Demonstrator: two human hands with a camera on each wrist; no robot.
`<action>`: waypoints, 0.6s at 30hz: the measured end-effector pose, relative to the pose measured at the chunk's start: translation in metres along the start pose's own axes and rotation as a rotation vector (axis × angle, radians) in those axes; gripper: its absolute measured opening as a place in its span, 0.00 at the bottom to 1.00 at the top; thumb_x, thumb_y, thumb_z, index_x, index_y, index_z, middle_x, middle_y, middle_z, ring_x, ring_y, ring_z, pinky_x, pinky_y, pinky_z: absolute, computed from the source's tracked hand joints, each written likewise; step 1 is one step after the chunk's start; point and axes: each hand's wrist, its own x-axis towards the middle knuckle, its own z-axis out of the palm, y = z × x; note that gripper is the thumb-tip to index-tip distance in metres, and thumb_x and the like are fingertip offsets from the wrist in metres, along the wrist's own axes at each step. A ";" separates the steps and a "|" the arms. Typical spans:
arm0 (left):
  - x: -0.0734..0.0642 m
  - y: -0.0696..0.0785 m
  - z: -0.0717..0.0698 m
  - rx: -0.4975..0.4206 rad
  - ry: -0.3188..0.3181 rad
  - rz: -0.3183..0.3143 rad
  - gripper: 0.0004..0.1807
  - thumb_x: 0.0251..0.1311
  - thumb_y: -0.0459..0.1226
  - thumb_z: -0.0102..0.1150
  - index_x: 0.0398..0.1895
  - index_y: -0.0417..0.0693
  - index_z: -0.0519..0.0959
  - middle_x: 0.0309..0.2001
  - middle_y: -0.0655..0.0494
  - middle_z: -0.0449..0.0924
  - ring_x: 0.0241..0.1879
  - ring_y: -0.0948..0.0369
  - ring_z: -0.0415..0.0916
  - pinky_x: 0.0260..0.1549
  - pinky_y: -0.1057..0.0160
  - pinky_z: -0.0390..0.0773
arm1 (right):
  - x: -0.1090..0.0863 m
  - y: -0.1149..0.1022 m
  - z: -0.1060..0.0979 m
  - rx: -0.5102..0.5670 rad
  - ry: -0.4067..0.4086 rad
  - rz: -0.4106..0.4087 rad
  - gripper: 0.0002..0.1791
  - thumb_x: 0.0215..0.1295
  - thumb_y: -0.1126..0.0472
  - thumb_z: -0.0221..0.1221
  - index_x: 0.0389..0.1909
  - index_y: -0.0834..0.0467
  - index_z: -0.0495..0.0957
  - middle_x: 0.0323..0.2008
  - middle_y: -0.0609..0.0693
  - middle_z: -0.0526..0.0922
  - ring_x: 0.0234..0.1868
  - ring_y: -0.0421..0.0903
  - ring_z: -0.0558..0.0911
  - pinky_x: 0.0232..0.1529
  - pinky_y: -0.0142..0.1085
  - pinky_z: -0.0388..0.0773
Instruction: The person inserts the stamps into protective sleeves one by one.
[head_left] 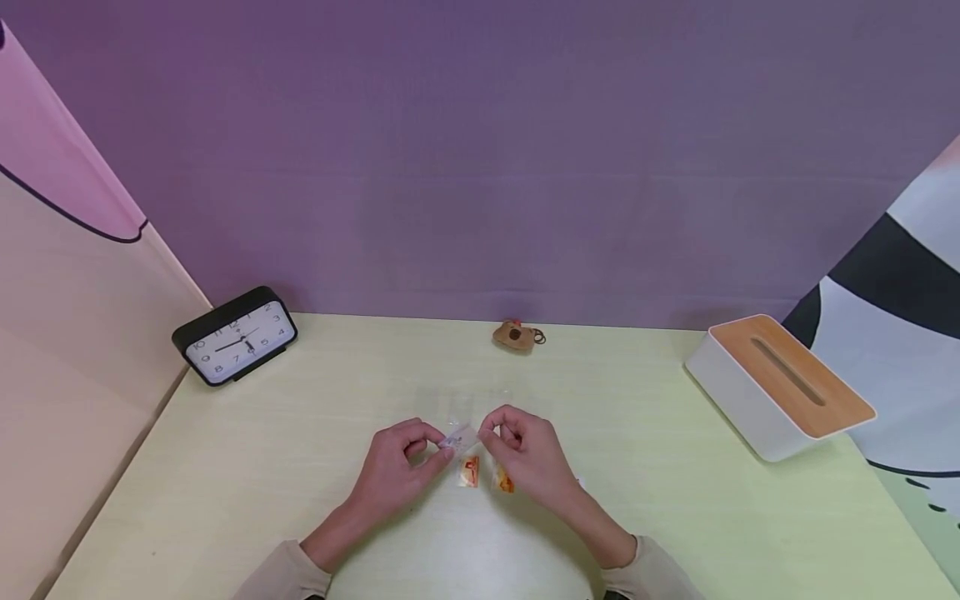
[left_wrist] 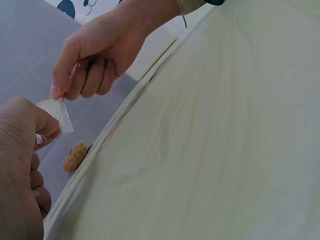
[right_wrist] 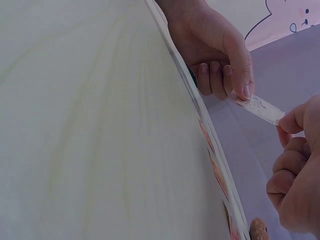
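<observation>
Between both hands is a small clear plastic packet (head_left: 460,439) with faint printing, held just over the table. My left hand (head_left: 401,467) pinches its left end between thumb and index finger. At the opposite end, the thumb and index finger of my right hand (head_left: 528,454) pinch a corner; the other fingers curl in, as the left wrist view shows. Below the hands lies a small packet with orange contents (head_left: 469,472). A second orange packet (head_left: 505,479) is partly hidden by the right hand.
Faint clear plastic pieces (head_left: 461,406) lie just beyond the hands. A small brown pouch-like trinket (head_left: 516,336) with a ring sits at the table's back edge. A black-framed clock (head_left: 236,337) stands back left, and a white tissue box (head_left: 780,387) with a wooden lid at right.
</observation>
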 end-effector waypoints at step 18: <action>0.000 0.001 -0.003 -0.046 0.017 -0.025 0.07 0.64 0.32 0.79 0.34 0.53 0.89 0.22 0.66 0.56 0.26 0.69 0.54 0.32 0.67 0.59 | 0.001 0.008 0.000 0.047 0.098 -0.253 0.06 0.72 0.70 0.71 0.42 0.55 0.91 0.17 0.48 0.57 0.21 0.31 0.56 0.24 0.28 0.58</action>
